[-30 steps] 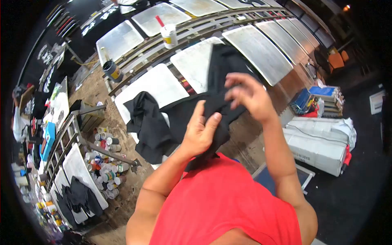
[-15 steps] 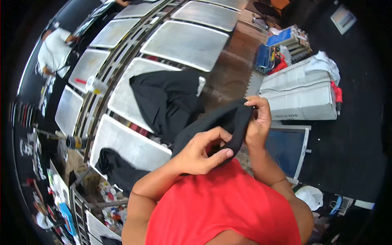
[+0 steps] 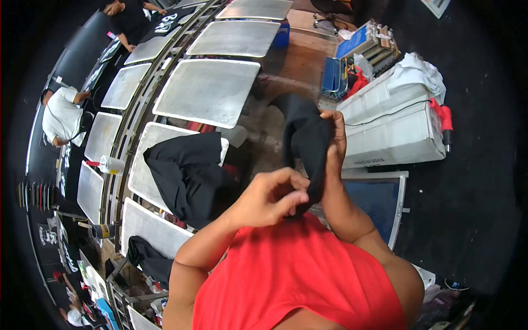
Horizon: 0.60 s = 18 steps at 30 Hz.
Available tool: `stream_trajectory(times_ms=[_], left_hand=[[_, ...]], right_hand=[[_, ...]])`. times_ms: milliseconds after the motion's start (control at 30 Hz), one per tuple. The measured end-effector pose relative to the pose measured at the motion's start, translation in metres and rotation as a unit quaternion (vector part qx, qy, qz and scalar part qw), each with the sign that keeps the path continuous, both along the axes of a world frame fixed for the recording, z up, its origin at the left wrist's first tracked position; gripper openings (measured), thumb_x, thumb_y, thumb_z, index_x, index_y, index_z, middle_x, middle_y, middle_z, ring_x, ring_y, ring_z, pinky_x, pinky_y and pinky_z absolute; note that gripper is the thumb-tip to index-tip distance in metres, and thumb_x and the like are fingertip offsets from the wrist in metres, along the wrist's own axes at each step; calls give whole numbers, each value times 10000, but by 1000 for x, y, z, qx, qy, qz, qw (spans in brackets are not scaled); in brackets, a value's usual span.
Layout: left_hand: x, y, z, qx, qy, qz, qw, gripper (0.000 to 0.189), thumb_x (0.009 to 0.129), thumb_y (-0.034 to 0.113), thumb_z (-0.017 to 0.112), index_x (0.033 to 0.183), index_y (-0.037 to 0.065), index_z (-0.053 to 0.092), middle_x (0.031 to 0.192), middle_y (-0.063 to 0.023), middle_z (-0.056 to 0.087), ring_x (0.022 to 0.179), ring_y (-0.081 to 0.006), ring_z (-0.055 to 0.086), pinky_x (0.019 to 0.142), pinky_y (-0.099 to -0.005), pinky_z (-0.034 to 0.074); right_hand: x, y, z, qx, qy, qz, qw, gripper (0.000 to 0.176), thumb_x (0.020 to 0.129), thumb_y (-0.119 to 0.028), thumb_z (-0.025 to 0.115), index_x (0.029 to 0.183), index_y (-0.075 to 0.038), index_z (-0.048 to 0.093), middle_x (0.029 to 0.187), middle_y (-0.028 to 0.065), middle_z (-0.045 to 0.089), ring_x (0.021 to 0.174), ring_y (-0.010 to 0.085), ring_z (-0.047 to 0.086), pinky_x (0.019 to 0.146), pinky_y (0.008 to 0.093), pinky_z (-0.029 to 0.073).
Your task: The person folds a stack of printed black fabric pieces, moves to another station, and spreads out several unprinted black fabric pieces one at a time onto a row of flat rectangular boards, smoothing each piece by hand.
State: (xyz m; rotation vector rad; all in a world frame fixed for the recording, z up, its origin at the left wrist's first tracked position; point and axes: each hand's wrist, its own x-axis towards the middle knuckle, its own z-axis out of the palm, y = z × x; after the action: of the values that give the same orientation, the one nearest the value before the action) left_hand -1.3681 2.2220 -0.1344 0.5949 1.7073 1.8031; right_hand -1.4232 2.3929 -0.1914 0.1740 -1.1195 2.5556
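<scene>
A dark bundle of black fabric (image 3: 309, 132), which looks like a garment, hangs in folds in front of my red shirt. My right hand (image 3: 333, 146) is closed on its right edge, with the thumb along the cloth. My left hand (image 3: 269, 195) has its fingers curled and its fingertips at the lower left edge of the same fabric, in a loose pinch. Another black garment (image 3: 187, 168) lies crumpled over a flat light-grey board (image 3: 140, 184) to the left. A smaller black cloth (image 3: 147, 258) is draped at the nearer board (image 3: 143, 220).
Rows of white-edged boards (image 3: 209, 91) run away from me along metal rails. On the right are a long white box (image 3: 393, 135), a heat gun with a red handle (image 3: 441, 118) and a framed screen (image 3: 374, 203). Two people (image 3: 65, 115) stand across the rails.
The held fabric has swung up and is gathered more narrowly by my right hand. My left hand's fingers have curled closer together. The view has shifted, and a person in black now shows at the top.
</scene>
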Motion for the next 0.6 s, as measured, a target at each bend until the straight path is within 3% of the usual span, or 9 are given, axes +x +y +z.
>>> stream_trajectory(times_ms=[67, 133, 233, 367, 433, 600], left_hand=[[-15, 19, -4, 65, -78, 49, 994, 169, 925, 67, 607, 1065, -23, 577, 816, -54, 631, 638, -107, 617, 555, -232, 514], [-31, 36, 0, 60, -44, 80, 994, 165, 916, 61, 618, 1053, -26, 587, 823, -61, 638, 653, -116, 624, 562, -242, 530], [-58, 51, -7, 71, -46, 73, 994, 155, 903, 55, 636, 1031, -26, 602, 831, -72, 643, 677, -125, 634, 581, -255, 546], [-90, 65, -14, 103, -67, 35, 992, 150, 890, 56, 654, 1010, -25, 613, 841, -76, 648, 691, -121, 636, 594, -260, 554], [-109, 70, -21, 124, -145, 8, 982, 140, 895, 60, 648, 1001, -20, 607, 816, -56, 635, 671, -114, 626, 606, -273, 563], [-166, 64, -46, 150, -126, -35, 980, 149, 906, 132, 654, 921, 2, 584, 764, -28, 597, 655, -101, 601, 610, -255, 525]], right_hand=[[-14, 13, -6, 6, 1, -9, 1000, 278, 810, 69, 481, 1049, -65, 532, 1050, 30, 543, 941, 114, 546, 840, 234, 476], [-23, 21, -6, 12, 3, -19, 1000, 294, 800, 77, 470, 1049, -67, 534, 1045, 21, 536, 939, 106, 537, 839, 224, 466], [-35, 30, -2, 108, 22, -82, 991, 279, 816, 71, 480, 1050, -68, 540, 1025, 27, 554, 915, 96, 546, 802, 217, 472], [-48, 38, 9, 58, -21, -54, 997, 263, 830, 67, 492, 1047, -71, 546, 962, 29, 571, 852, 93, 560, 741, 207, 479], [-58, 39, 8, 43, -50, -58, 996, 238, 844, 60, 511, 1038, -71, 551, 912, 29, 580, 797, 88, 565, 694, 208, 486], [-101, 34, -7, 52, -80, -52, 994, 197, 863, 43, 523, 1029, -60, 552, 936, 46, 599, 800, 96, 573, 703, 214, 486]])
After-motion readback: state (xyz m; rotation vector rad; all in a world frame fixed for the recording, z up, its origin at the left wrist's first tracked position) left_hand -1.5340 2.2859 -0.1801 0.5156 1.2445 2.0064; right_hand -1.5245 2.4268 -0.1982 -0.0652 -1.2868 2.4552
